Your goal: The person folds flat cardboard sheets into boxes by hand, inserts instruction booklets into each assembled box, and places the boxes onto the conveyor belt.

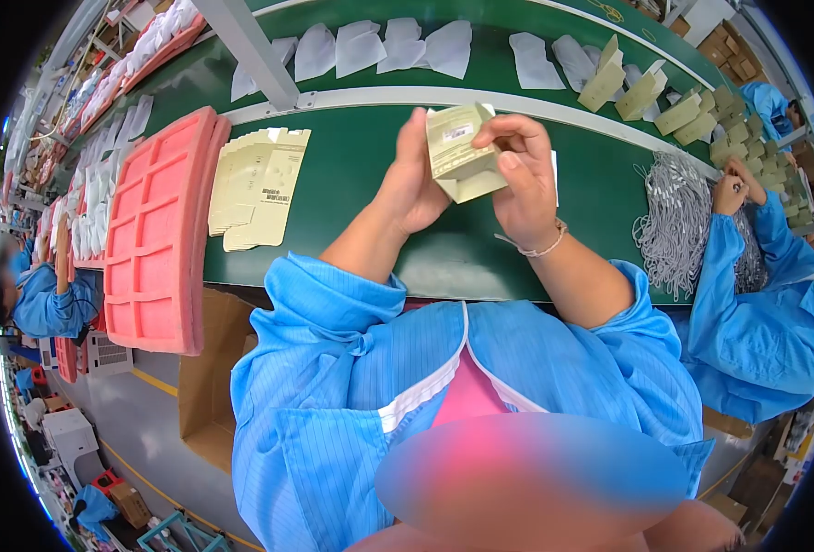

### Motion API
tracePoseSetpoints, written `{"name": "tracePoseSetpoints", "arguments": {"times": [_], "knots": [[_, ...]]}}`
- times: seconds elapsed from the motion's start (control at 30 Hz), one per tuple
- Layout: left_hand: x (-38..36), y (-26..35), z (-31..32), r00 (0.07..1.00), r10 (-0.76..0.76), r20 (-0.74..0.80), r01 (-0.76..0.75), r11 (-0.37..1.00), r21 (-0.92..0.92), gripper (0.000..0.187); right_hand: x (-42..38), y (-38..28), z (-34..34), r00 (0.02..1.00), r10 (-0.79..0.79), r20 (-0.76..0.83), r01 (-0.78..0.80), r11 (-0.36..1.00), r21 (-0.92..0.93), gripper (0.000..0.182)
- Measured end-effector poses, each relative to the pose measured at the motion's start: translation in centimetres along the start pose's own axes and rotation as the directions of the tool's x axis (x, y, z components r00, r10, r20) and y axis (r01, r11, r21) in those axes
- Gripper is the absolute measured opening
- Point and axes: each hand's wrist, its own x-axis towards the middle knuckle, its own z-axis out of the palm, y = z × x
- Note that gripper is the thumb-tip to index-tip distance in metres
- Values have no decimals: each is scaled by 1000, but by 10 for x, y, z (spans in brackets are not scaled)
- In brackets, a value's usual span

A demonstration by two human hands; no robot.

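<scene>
A small pale-yellow cardboard box (457,147), opened out into shape with flaps showing, is held up above the green bench in front of my chest. A white printed label sits on its upper face. My left hand (410,179) grips the box from the left side, its fingers mostly hidden behind it. Curled round the right side is my right hand (528,182), with fingertips against the box near the label and a flap. To the left, a fanned stack of flat, unfolded box blanks (264,189) lies on the bench.
Pink foam trays (158,230) stand stacked at the left bench edge. Grey cords (674,221) lie in a bundle at the right, near a co-worker in a blue smock (756,304). White pouches (359,48) and upright boxes (602,78) line the belt behind a metal rail.
</scene>
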Motion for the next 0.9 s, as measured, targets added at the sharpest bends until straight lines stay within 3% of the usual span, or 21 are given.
{"name": "tracePoseSetpoints", "arguments": {"times": [0.13, 0.23, 0.27, 0.37, 0.4, 0.5, 0.63, 0.77, 0.8, 0.87, 0.9], "knots": [[6, -10, -18, 990, -104, -97, 112, 990, 82, 48, -7, -5, -13, 970, 197, 140, -177, 974, -145, 38], [12, -6, -26, 980, 43, -196, -10, 986, 165, 53, 6, -19, -31, 961, 57, 271, 131, 769, -626, 45], [13, -4, -29, 979, 41, -198, -8, 986, 166, 53, 7, -25, -40, 961, 58, 270, 129, 770, -625, 45], [14, 3, -33, 906, 278, -320, -149, 915, 374, 53, 8, -46, -75, 845, 392, 364, 269, 277, -922, 50], [14, 4, -34, 907, 271, -324, -142, 918, 370, 53, 5, -47, -85, 844, 398, 358, 263, 275, -925, 50], [16, 6, -37, 916, 315, -250, -179, 876, 449, 56, -6, -38, -115, 679, 701, 218, 27, 273, -962, 44], [16, 6, -39, 916, 335, -219, -153, 800, 581, 57, -5, -37, -131, 686, 663, 301, -9, 421, -907, 23], [17, 8, -43, 919, 366, -145, -168, 698, 696, 58, 1, -43, -136, 662, 717, 218, 16, 277, -961, 13], [17, 8, -43, 919, 368, -142, -172, 698, 695, 58, 6, -50, -127, 663, 716, 218, 19, 275, -961, 13], [14, 5, -41, 944, 326, -52, -102, 438, 893, 59, 20, -66, -97, 938, 280, 206, 82, 396, -915, 13], [11, 4, -39, 956, 293, -17, -71, 285, 956, 60, 26, -71, -84, 986, 29, 163, 134, 441, -887, 13]]}}
